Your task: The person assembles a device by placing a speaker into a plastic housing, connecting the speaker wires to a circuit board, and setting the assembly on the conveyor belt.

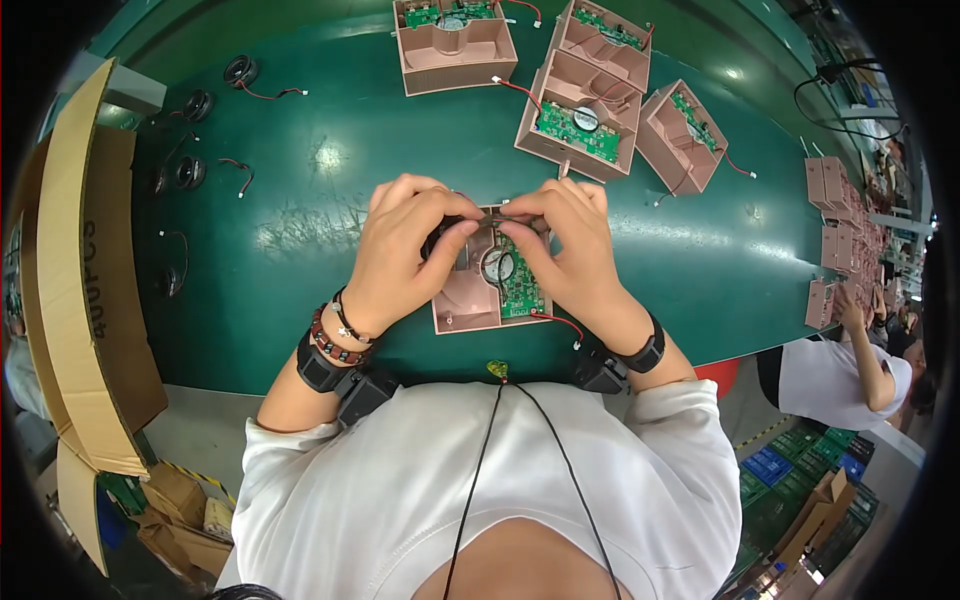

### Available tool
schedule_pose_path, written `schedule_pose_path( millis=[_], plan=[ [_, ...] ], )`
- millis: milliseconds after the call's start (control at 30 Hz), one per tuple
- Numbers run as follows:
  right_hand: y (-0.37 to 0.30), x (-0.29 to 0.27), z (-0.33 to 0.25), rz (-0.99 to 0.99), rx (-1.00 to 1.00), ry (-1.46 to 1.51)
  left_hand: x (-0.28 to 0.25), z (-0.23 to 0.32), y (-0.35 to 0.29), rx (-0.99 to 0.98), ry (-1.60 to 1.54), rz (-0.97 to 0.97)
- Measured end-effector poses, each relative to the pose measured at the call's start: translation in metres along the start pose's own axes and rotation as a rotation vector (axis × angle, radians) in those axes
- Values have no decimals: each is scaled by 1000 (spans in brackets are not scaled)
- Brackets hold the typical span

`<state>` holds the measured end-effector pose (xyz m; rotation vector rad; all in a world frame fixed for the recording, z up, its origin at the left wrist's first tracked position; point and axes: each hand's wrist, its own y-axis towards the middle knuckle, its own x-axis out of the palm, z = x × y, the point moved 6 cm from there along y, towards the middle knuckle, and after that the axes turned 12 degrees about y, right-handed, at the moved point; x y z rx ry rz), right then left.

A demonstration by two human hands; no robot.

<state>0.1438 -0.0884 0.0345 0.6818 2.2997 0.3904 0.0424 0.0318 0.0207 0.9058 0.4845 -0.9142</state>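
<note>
In front of me lies a pink plastic housing [468,322], open side up, with a green circuit board [520,290] and a round silver part [496,266] inside. Above its far edge, my left hand [405,250] and my right hand [572,245] meet, thumbs and forefingers pinched on a short dark wire [491,219]. What the wire joins to is hidden by my fingers. A black rounded part shows beneath my left fingers, mostly covered. From the housing's near right corner runs a red and black lead [566,322] ending in a white plug.
Several more pink housings [455,75] with boards and leads stand at the far side of the green table [300,330]. Black round speakers [190,172] with wires lie at the left, beside a tall cardboard box [85,270]. A co-worker [835,380] is at the right near stacked housings [838,235].
</note>
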Motion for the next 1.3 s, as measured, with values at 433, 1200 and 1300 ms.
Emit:
schedule_pose_path(
  millis=[433, 1200, 1300],
  plan=[
    [-4, -2, -10, -98, -243, -119, 6, -4, 2, -160, -116, -14],
    [-9, 3, -10, -2, -114, -195, 3, 6, 2, -81, 45, -107],
    [-9, 5, -9, -9, -79, -210, 3, 4, 2, -109, 61, -110]
  ],
)
